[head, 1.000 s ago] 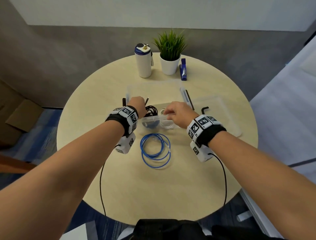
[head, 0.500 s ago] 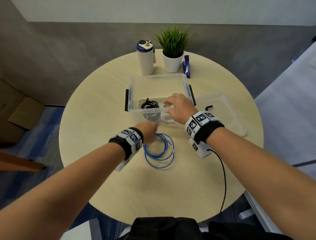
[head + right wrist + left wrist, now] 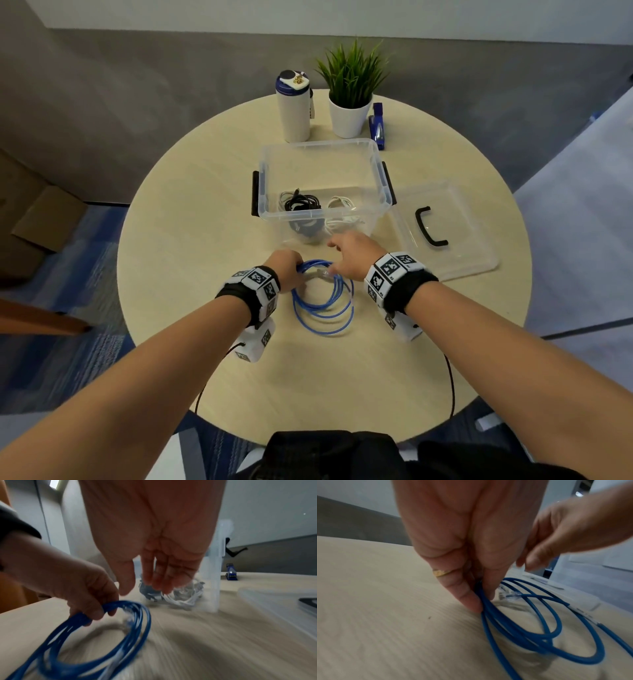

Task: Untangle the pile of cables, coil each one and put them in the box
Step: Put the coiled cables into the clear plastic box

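A coiled blue cable (image 3: 323,301) lies on the round table in front of the clear plastic box (image 3: 383,178). My left hand (image 3: 287,270) pinches the coil's far left strands (image 3: 481,597) between thumb and fingers, also seen in the right wrist view (image 3: 89,599). My right hand (image 3: 349,253) hovers just above the coil's far right side with fingers relaxed and holding nothing (image 3: 159,574). Inside the box lie a coiled black cable (image 3: 303,202) and a coiled white cable (image 3: 340,204).
The clear box lid (image 3: 476,246) with a black handle lies right of the box. Behind the box stand a white bottle (image 3: 294,109), a potted plant (image 3: 349,102) and a blue stapler (image 3: 376,125). Sensor wires trail from both wrists over the table's near edge.
Both hands have left the box and dropped to the blue coil. The left hand has taken hold of its strands; the right hand has pulled back from the box rim to above the coil.
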### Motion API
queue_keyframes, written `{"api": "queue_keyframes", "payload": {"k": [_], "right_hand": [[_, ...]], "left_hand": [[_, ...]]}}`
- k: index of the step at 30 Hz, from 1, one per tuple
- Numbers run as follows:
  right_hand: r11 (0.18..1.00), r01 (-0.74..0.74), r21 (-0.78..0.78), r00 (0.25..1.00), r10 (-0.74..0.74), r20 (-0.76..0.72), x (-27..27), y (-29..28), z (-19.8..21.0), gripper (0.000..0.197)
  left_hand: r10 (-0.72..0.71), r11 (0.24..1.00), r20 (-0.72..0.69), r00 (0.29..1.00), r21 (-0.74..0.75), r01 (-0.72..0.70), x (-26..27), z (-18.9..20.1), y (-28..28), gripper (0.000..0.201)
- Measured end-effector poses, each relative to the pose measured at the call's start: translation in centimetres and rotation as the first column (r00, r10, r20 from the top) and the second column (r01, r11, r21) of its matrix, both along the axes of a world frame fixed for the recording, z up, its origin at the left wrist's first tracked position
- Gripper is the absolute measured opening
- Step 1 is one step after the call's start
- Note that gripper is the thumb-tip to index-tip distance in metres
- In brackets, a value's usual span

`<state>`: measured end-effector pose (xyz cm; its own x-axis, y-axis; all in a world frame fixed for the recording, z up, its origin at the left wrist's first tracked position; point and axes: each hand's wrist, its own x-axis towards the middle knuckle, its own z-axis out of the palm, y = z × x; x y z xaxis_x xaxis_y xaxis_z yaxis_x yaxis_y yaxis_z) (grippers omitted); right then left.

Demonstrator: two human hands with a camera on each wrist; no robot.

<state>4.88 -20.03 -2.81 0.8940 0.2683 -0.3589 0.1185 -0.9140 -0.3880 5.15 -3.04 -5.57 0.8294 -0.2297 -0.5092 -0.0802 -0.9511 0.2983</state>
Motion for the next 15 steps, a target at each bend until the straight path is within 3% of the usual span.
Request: {"api": "queue_keyframes", "payload": {"k": [2,5,7,9,12,15], "right_hand": [[0.999,-0.002,-0.041,0.994,-0.002,-0.11,-0.3,-0.2,-0.8,0.061],[0.999,0.042,0.021,0.991,-0.038,-0.13,-0.5,-0.4,-1.3,0.028],[0.988,0.101,0.114,0.985,-0.084,-0.149,-0.4,-0.6,-1.1,0.017],[0.966,0.141,0.217,0.977,-0.1,-0.189,-0.3,-0.9,-0.6,0.012],[0.912,0.187,0.364,0.966,-0.103,-0.236,-0.1,-1.3,0.3,0.012],[0.804,0.275,0.527,0.957,-0.175,-0.232,-0.1,-1.5,1.4,0.012]], "left_hand": [[0.085,0.987,-0.024,0.996,-0.134,-0.088,0.0,0.5,0.3,0.019],[0.189,0.921,-0.108,0.976,-0.327,-0.215,-0.1,1.1,0.7,0.01],[0.17,0.892,-0.168,0.971,-0.393,-0.224,-0.3,1.9,0.9,0.002],[0.157,0.835,-0.244,0.957,-0.485,-0.261,-0.5,2.7,1.1,0.01],[0.196,0.668,-0.337,0.921,-0.642,-0.378,-0.8,4.2,1.0,0.012],[0.287,0.423,-0.43,0.856,-0.744,-0.516,-0.9,5.8,0.5,0.03]]}}
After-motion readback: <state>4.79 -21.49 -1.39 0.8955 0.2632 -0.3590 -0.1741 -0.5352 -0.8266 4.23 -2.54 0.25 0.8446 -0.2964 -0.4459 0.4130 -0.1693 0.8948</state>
